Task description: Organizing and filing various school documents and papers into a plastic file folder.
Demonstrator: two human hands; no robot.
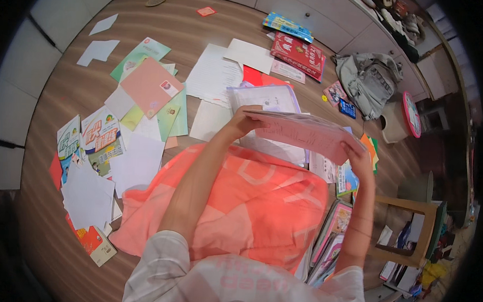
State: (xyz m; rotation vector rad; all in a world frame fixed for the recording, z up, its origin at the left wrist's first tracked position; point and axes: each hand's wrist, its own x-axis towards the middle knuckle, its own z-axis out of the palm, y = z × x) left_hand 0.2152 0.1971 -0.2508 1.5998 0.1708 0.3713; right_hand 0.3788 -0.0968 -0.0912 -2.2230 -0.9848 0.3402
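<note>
Both my hands hold a thin stack of papers [306, 133] out in front of me, with a pink printed sheet on the side toward me. My left hand [244, 122] is closed on its left end, and my right hand [357, 156] grips its right end. Below the stack lie a clear plastic folder with a purple edge [270, 97] and other papers, partly hidden by it. Between my forearms and over my lap spreads a coral-red blanket [240, 199] with pale letters.
Left are a pink folder [150, 86], workbooks [100, 130] and white sheets [91, 193]. Ahead lie papers [215, 73] and a red box [298, 54]. Right are a grey backpack [369, 81], a phone [347, 108], a wooden-framed stool [430, 232] and stacked magazines [328, 244]. Drawers [310, 17] line the back.
</note>
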